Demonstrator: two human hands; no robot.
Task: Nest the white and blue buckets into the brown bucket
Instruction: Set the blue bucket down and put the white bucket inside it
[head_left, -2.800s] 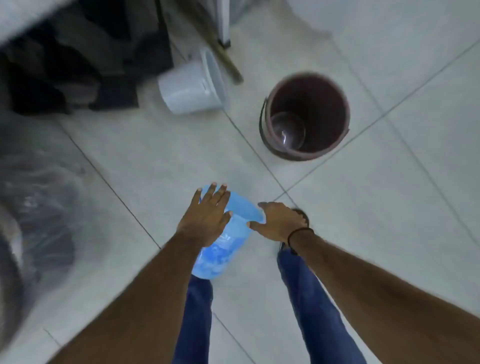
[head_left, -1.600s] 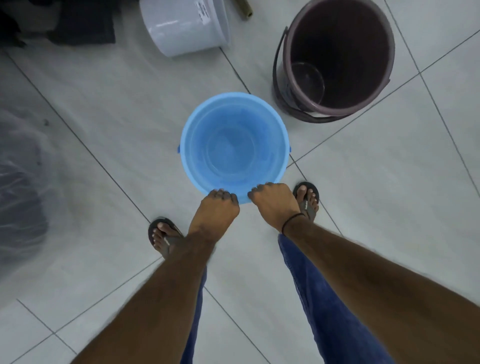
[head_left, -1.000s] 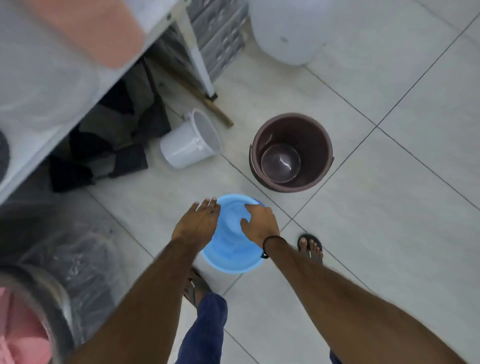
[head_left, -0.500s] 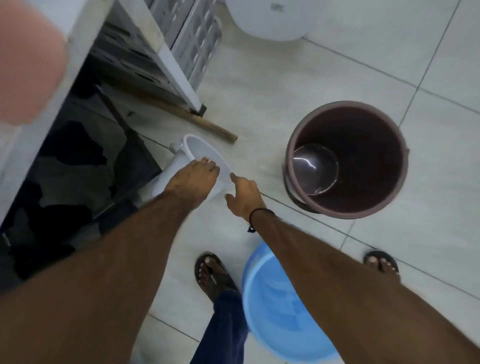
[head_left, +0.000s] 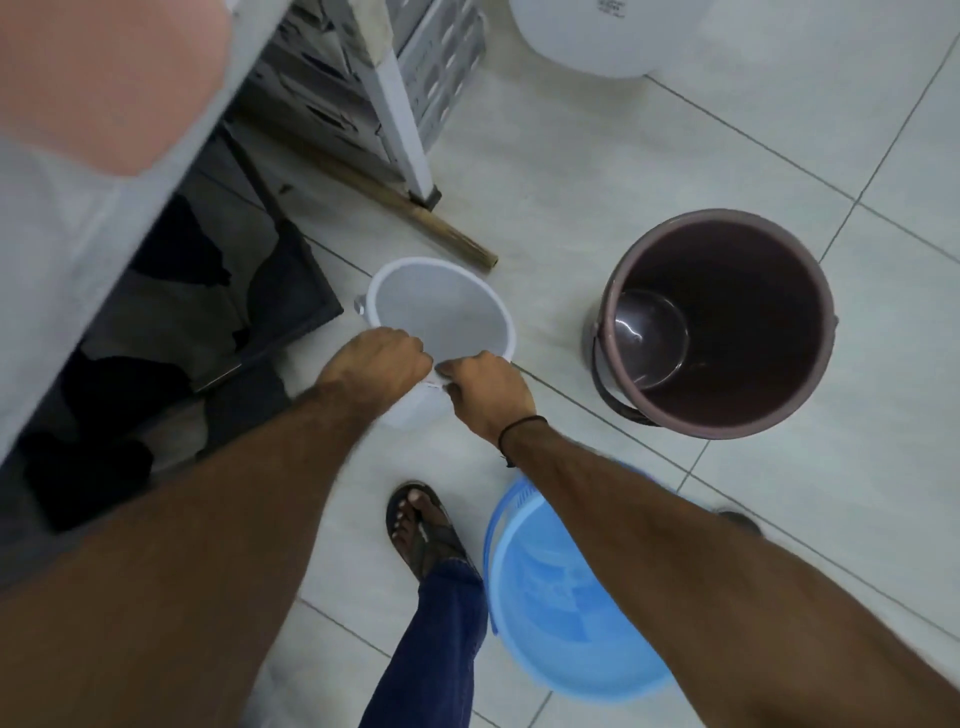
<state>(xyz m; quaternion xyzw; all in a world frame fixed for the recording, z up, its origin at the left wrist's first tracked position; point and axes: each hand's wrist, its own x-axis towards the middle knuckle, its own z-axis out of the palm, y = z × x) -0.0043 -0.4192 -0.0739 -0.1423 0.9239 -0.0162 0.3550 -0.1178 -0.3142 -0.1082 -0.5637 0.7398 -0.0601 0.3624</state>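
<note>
White bucket (head_left: 440, 312), plain, pale grey in its shaded inside. Brown bucket (head_left: 727, 322), dark maroon within, lighter mauve rim, black handle. Blue bucket (head_left: 550, 613), light translucent blue, paler patches inside. Floor tiles (head_left: 597, 156) off-white with thin dark grout lines. Jeans (head_left: 431, 649) deep blue. Sandal (head_left: 426, 535) black. Wristband (head_left: 514, 434) black. Stick (head_left: 441, 234) tan. Blurred patch (head_left: 104, 78) salmon pink.

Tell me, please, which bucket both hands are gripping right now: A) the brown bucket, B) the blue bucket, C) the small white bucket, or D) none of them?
C: the left hand and right hand are both closed on the near rim of the small white bucket, while the blue bucket and brown bucket stand untouched on the floor.
</note>
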